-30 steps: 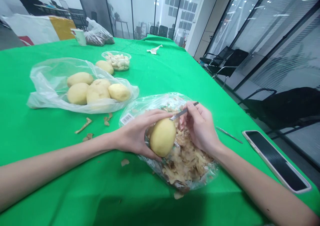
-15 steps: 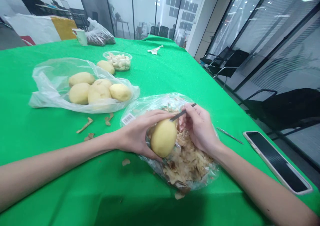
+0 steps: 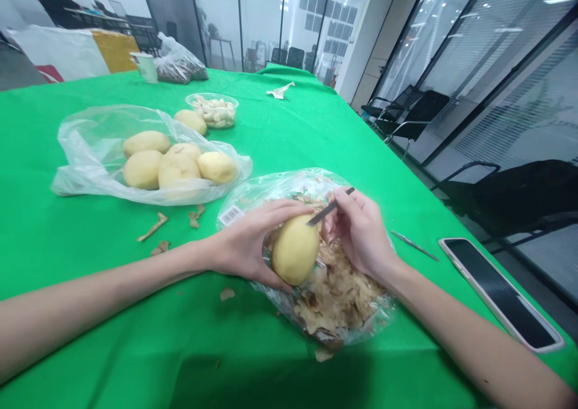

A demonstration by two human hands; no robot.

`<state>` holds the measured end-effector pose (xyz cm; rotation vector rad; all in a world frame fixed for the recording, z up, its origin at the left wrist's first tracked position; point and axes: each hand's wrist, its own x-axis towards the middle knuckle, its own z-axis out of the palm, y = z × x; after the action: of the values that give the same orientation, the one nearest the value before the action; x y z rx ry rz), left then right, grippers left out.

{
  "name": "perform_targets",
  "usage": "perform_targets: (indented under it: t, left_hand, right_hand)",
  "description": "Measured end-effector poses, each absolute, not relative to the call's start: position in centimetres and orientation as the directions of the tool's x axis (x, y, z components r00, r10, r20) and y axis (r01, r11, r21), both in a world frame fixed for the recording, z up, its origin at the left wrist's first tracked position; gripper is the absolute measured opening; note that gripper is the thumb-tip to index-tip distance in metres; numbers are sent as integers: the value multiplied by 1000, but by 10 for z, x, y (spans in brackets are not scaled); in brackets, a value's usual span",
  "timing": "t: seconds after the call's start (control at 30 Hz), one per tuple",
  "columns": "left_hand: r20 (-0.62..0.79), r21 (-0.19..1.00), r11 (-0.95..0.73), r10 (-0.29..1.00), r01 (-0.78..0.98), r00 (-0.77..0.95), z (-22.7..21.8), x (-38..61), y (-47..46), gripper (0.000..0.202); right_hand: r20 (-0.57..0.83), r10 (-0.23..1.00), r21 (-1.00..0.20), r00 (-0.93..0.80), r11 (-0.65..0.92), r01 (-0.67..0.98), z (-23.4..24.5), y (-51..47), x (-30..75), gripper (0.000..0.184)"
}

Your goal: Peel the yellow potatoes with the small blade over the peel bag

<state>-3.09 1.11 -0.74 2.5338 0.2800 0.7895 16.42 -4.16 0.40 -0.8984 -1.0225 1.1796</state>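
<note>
The potato (image 3: 295, 249) is located above the near-right part of the table (image 3: 135, 337), which is covered with green cloth. On the table's far-left portion, a clear plastic bag (image 3: 90, 156) holds five peeled potatoes (image 3: 142, 169), with a sixth potato (image 3: 190, 121) just beside it. A clear bowl (image 3: 212, 111) of pale garlic cloves (image 3: 212, 111) stands immediately beyond. Toward the near-right edge, a second clear plastic bag (image 3: 289, 185) holds a heap of potato peelings (image 3: 336, 294), directly beneath the hands. A smartphone (image 3: 499, 294) lies at the right edge, with a thin metal tool (image 3: 414, 244) between it and the second bag. Loose peel strips (image 3: 152, 226) lie left of that bag. The left hand (image 3: 253, 243) is closed firmly around the potato. The right hand (image 3: 361, 234) maintains a narrow pinch on a slim peeling knife (image 3: 329, 210), its blade touching the potato's upper end.
</note>
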Motion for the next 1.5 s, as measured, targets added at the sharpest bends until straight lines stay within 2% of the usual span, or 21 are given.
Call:
perform_targets:
  t: [0.2, 0.5, 0.97, 1.37, 1.5]
  left_hand:
    - [485, 500, -865, 322, 44, 813, -7, -30, 12, 100]
    - [455, 529, -846, 352, 70, 818, -6, -31, 10, 99]
    - [480, 514, -857, 330, 44, 813, -7, -31, 11, 100]
    - [481, 508, -860, 326, 44, 814, -6, -31, 11, 101]
    - [484, 510, -859, 327, 42, 812, -6, -31, 11, 100]
  right_hand:
    - [198, 979, -954, 40, 202, -223, 1, -45, 166, 24]
    - [188, 982, -963, -26, 179, -199, 1, -45, 166, 26]
    - [202, 979, -961, -20, 194, -199, -1, -46, 168, 26]
    - [188, 981, -977, -58, 180, -117, 3, -51, 165, 29]
    - [186, 982, -972, -41, 177, -156, 2, -51, 165, 27]
